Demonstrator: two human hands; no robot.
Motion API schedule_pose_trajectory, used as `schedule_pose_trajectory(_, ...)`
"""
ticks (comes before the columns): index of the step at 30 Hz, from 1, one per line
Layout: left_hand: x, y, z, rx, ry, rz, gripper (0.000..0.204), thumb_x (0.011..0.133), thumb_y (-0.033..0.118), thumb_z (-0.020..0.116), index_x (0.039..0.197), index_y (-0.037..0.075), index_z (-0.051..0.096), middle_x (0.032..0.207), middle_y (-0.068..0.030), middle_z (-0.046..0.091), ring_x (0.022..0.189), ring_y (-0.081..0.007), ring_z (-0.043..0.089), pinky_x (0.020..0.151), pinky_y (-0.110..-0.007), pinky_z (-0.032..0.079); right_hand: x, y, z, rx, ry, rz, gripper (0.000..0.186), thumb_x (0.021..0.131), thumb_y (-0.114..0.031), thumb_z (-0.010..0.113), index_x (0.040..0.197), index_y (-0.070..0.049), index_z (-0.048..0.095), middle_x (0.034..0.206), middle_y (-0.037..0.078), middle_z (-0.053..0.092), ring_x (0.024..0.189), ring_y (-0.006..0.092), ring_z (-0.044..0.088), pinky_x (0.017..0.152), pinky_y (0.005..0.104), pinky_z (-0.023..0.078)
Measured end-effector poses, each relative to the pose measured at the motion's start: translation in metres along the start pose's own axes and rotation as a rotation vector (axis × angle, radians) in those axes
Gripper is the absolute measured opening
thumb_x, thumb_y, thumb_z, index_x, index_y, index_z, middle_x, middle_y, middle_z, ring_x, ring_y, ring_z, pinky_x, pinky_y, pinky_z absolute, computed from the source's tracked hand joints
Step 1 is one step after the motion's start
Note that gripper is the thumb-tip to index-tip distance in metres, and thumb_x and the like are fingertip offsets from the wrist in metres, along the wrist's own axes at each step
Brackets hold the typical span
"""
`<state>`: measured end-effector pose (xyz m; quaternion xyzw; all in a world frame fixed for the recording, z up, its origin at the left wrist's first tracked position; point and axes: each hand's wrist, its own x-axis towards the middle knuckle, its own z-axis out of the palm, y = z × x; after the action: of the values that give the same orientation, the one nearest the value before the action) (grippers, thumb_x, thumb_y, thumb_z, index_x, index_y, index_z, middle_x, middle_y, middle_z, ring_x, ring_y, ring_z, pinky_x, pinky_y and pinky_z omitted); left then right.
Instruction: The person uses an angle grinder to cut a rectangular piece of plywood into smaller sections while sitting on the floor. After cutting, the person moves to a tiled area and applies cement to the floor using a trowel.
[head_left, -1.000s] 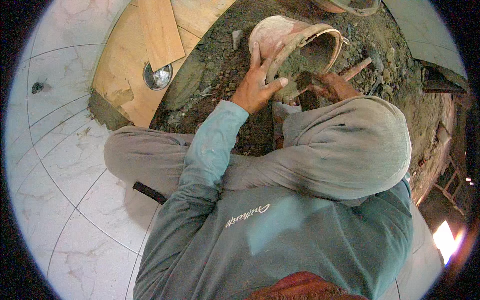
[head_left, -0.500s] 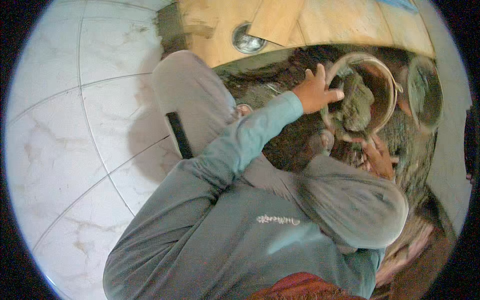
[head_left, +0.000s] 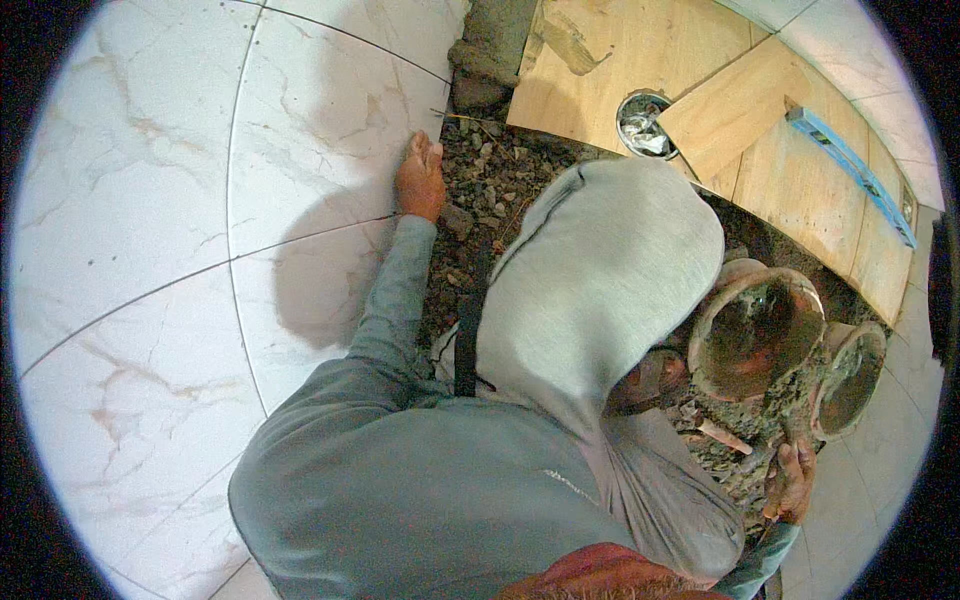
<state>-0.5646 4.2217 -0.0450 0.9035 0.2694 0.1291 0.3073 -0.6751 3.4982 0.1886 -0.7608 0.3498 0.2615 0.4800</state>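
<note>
My left hand (head_left: 420, 185) is open, its fingers stretched along the edge of a white marbled tile (head_left: 330, 130) where the tile meets rough dirt. Low on the right, my right hand (head_left: 790, 480) is closed with curled fingers. What it grips is mostly hidden; an orange-brown bit shows by the palm. Just beyond it stands a mud-smeared bucket (head_left: 702, 365), its mouth facing me, dark and wet inside. A second, smaller dirty container (head_left: 822, 405) leans beside it. A tool handle of orange-brown wood (head_left: 725, 437) lies on the ground between my right hand and my leg.
Wood-coloured planks or tiles (head_left: 690, 60) cover the far side, with a blue spirit level (head_left: 855, 175) on them. A round metal-rimmed opening (head_left: 647, 125) holds crumpled pale material. Loose gravel and dirt (head_left: 490, 185) fill a strip beside my bent knee (head_left: 620, 260).
My left hand has let go of the bucket's rim and moved left to the tile edge. My right hand has left the bucket. The view has shifted, and the grey lump no longer shows inside the bucket.
</note>
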Motion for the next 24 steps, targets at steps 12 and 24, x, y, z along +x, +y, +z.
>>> schedule_pose_trajectory(12,0.077,-0.014,0.092,-0.205,0.296,-0.045,0.045,0.108,0.04,0.041,0.105,0.0,0.063,0.106,-0.0177,0.069,0.093,-0.0329,0.066,0.094,-0.048,0.048,0.053,-0.099,0.061,-0.164,-0.26,-0.171,0.054,0.094,-0.033,0.067,0.136,-0.001,0.057,0.116,0.003,0.065,0.093,0.0127,0.057,0.077,0.0269,0.045)
schedule_pose_trajectory(24,0.059,0.102,-0.055,0.243,0.322,0.406,0.026,0.107,0.026,0.047,0.101,0.005,0.063,0.096,-0.0114,0.067,0.079,-0.0342,0.065,0.071,-0.044,0.054,0.08,-0.097,0.074,-0.255,-0.227,-0.178,0.051,0.093,-0.032,0.072,0.13,0.0,0.06,0.115,0.006,0.061,0.101,0.0172,0.056,0.089,0.034,0.042)
